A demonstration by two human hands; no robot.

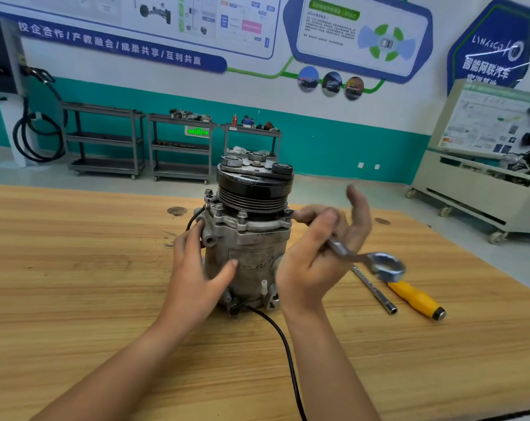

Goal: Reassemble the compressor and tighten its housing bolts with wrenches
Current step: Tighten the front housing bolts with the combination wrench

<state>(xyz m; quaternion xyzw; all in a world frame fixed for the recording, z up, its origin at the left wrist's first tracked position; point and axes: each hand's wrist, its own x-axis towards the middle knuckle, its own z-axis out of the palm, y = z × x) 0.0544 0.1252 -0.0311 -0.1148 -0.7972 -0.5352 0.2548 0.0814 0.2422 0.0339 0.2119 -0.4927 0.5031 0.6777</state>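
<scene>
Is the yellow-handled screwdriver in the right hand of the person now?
No, the yellow-handled screwdriver lies on the wooden table, while the right hand holds a wrench.

On my wooden workbench (75, 268) lay a yellow-handled screwdriver (417, 300) just beside a thin socket extension bar (376, 291). Behind, three grey shelf carts (178, 147) stood along the teal wall, near a training display panel (494, 123).

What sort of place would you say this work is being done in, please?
Probably an automotive training workshop: a car compressor stands on a wooden bench, metal parts carts line the wall, and vehicle-themed teaching posters hang above.
</scene>
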